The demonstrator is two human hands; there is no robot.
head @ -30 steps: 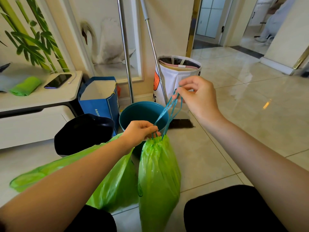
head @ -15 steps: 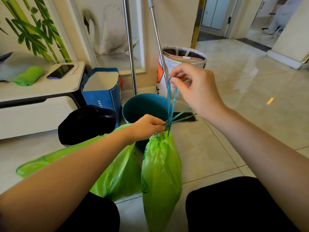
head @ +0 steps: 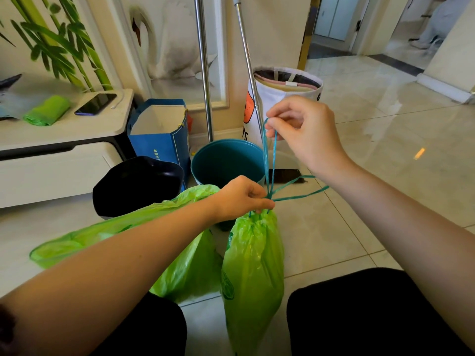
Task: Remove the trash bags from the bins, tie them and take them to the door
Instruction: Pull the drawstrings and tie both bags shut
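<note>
A full green trash bag (head: 253,273) hangs in front of me, its mouth gathered shut. My left hand (head: 240,197) pinches the gathered neck where the teal drawstrings cross. My right hand (head: 302,132) is raised above it, pinching a loop of the teal drawstring (head: 269,155); another loop of the string sticks out to the right. A second green bag (head: 180,258) lies open-mouthed on the floor under my left forearm. Behind them stand a teal bin (head: 226,160) and a black bin (head: 136,183), both without bags.
A blue paper bag (head: 159,134), two metal poles (head: 204,73) and a white fabric hamper (head: 285,98) stand by the wall. A low white cabinet (head: 59,155) at left carries a phone and a green bag roll. Tiled floor extends right toward a doorway (head: 331,19).
My right hand has lifted the drawstring loop from level with the bag's neck to well above it, stretching it upright. My left hand keeps its pinch on the neck.
</note>
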